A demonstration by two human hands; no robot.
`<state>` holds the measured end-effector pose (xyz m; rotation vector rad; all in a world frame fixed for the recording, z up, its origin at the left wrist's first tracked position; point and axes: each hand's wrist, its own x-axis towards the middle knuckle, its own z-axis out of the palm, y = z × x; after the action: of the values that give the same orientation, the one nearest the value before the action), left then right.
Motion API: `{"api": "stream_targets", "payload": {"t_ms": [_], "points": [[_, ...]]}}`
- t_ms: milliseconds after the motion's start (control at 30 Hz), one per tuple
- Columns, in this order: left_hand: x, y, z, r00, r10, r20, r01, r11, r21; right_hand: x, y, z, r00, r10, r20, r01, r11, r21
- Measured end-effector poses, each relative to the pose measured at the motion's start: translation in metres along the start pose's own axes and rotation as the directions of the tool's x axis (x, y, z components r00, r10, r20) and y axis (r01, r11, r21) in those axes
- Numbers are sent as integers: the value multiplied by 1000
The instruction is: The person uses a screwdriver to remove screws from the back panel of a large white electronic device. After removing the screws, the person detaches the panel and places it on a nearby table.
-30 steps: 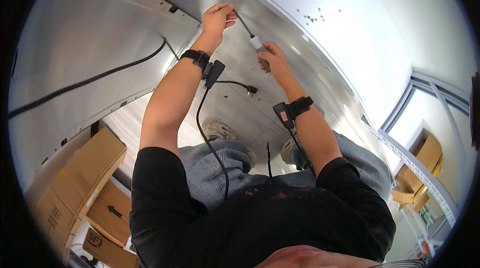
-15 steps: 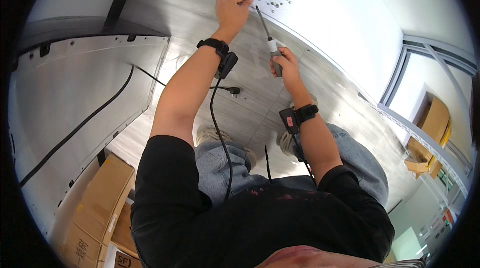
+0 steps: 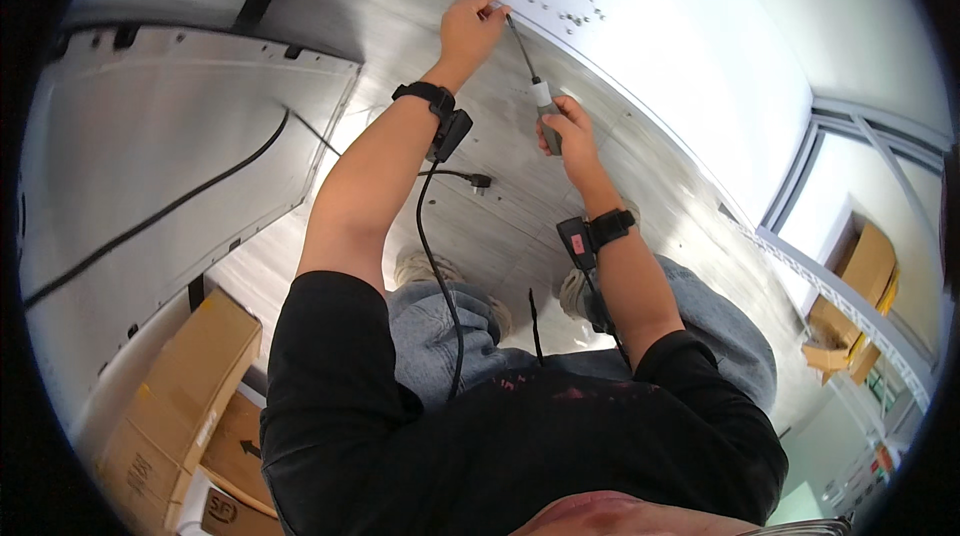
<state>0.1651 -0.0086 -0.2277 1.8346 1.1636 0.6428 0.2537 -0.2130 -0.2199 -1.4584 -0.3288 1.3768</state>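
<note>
My right hand (image 3: 571, 128) is wrapped round the grey handle of a screwdriver (image 3: 524, 57) with a white collar and a long dark shaft. The shaft slants up and left, its tip close beside the fingers of my left hand (image 3: 474, 29). That hand is at the near edge of a white panel (image 3: 690, 46), thumb and forefinger drawn toward each other; whatever they pinch is too small to make out. On the panel, just right of the left fingertips, lie several small metal screws (image 3: 574, 18).
A black cable with a plug (image 3: 480, 181) lies on the grey floor (image 3: 520, 206) between my arms. A large metal panel (image 3: 200, 146) stands at left with a cable across it. Cardboard boxes (image 3: 190, 376) sit lower left, another box (image 3: 855, 286) beyond a metal frame (image 3: 850, 271) at right.
The screwdriver tip has come closer to my left fingers, and the left hand has turned slightly. The view has shifted a little, so the screws appear further right.
</note>
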Motion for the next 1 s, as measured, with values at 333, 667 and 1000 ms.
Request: {"api": "stream_targets", "payload": {"t_ms": [333,667,1000], "points": [[-99,-31,-133,804,-581,123,493,538,-683,16,25,94,891,186,414,-138,980,-142],[-246,-69,-235,692,-714,111,495,357,-792,-18,68,179,615,477,628,-179,860,-478],[-299,-118,-282,565,-805,-180,360,437,-825,-83,101,258,508,519,688,-225,851,-475]]}}
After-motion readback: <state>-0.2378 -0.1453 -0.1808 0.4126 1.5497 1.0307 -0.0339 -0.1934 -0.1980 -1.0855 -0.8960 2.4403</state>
